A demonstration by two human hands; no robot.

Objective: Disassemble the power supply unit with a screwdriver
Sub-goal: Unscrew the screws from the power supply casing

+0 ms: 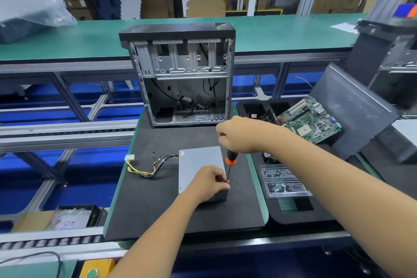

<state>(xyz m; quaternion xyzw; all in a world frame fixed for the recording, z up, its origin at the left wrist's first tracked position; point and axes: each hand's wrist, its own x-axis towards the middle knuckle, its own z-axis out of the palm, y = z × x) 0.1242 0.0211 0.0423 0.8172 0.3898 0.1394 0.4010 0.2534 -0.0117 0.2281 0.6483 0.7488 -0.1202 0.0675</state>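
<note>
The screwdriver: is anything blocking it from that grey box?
Nothing visible does. The right hand holds the screwdriver upright at the grey box's right edge, and the left hand pinches its shaft there.

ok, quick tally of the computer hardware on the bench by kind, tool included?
Open black-and-silver computer tower case: 1
Grey metal power supply unit with yellow-and-black cable bundle: 1
Green motherboard: 1
Clear plastic screw tray: 1
Orange-and-black screwdriver: 1
Total: 5

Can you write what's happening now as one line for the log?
right hand grips screwdriver upright | left hand steadies shaft at power supply unit edge | cover on
</note>
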